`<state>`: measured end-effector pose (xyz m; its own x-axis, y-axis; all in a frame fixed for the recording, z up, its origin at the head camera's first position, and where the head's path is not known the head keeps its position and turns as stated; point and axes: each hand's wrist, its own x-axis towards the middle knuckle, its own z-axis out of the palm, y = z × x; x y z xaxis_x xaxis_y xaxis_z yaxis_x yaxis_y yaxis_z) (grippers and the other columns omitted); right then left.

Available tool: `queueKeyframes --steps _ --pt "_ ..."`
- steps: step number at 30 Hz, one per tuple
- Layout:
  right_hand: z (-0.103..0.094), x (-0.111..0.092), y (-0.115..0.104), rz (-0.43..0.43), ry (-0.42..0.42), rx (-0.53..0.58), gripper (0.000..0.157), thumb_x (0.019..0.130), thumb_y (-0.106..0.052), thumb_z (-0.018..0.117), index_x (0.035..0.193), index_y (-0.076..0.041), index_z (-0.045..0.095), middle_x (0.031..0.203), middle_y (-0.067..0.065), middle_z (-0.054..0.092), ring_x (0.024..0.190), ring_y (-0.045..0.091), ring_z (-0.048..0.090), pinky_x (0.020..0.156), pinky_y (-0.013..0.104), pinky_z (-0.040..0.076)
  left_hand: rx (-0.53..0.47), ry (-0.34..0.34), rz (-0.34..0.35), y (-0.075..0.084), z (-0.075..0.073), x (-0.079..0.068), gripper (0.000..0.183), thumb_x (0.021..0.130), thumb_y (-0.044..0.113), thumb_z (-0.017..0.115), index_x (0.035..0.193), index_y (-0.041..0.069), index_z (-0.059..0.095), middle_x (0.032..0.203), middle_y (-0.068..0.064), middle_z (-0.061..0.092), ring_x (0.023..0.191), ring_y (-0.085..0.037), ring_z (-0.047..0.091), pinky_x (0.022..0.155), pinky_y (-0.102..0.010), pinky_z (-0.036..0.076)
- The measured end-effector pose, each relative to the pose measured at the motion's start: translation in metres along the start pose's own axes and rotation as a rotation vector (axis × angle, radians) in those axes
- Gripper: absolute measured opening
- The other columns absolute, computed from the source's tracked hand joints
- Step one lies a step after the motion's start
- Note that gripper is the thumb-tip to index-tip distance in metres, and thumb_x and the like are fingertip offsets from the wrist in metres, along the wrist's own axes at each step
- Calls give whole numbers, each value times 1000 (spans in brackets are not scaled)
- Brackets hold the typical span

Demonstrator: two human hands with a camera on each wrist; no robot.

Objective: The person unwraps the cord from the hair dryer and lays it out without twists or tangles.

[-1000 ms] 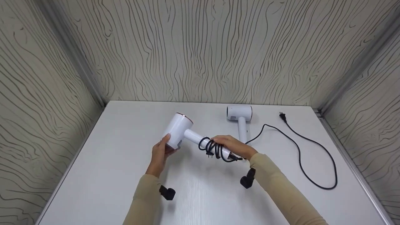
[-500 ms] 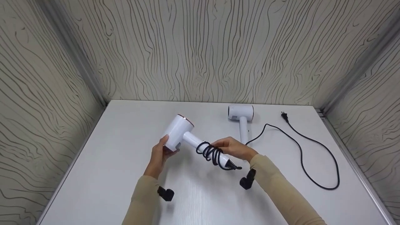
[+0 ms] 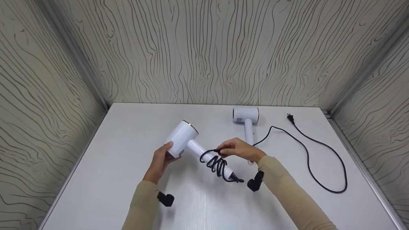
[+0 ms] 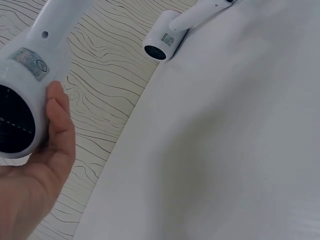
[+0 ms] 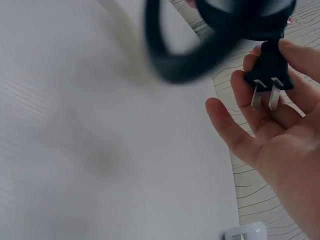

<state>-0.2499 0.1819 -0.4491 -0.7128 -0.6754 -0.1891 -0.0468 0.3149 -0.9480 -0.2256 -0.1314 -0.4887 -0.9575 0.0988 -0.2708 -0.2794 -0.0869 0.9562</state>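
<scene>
A white hair dryer (image 3: 182,136) is held above the table, its handle slanting down to the right. My left hand (image 3: 158,163) grips the back end of its barrel, beside the dark intake grille (image 4: 15,120) in the left wrist view. Black cord (image 3: 219,166) is wound in several loops around the handle. My right hand (image 3: 241,149) pinches the cord's two-prong plug (image 5: 270,67) between thumb and fingers, just above the handle. In the right wrist view the metal prongs point toward the palm, and a blurred loop of cord crosses in front.
A second white hair dryer (image 3: 246,115) lies at the back of the white table (image 3: 134,127). Its black cord (image 3: 307,156) loops over the right side, ending in a plug (image 3: 290,118). Patterned walls (image 3: 204,54) enclose the back and sides.
My right hand has shifted from the wound cord on the handle to pinching the plug, lifting it off the coils. The dryer's handle end has tipped lower.
</scene>
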Motion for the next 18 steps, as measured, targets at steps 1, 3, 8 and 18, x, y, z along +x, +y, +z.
queueKeyframes --steps 1,3,8,18 --pt "-1 0 -2 -6 -12 -13 38 97 -18 57 123 8 58 112 10 67 94 3 65 94 30 56 11 1 2 1 0 -1 61 95 46 44 138 2 42 121 -15 56 99 -18 62 91 -33 55" --pt "-3 0 -5 -24 -29 -57 36 97 -16 56 121 11 57 111 21 65 93 2 64 93 31 56 28 1 8 2 -1 -3 61 96 44 45 136 -2 43 119 -15 59 95 -17 64 86 -29 56" --pt "-5 -1 -12 -55 10 -153 32 97 -14 56 116 12 59 109 36 61 87 1 61 85 21 56 58 6 -5 3 -1 -3 60 96 41 48 133 -6 44 118 -17 60 93 -16 65 85 -28 56" --pt "-8 -9 -33 -130 236 -304 23 93 -8 60 108 9 65 99 29 67 81 2 62 75 16 54 55 41 -28 7 1 0 61 92 36 59 132 -7 44 125 -20 57 101 -17 64 101 -37 52"
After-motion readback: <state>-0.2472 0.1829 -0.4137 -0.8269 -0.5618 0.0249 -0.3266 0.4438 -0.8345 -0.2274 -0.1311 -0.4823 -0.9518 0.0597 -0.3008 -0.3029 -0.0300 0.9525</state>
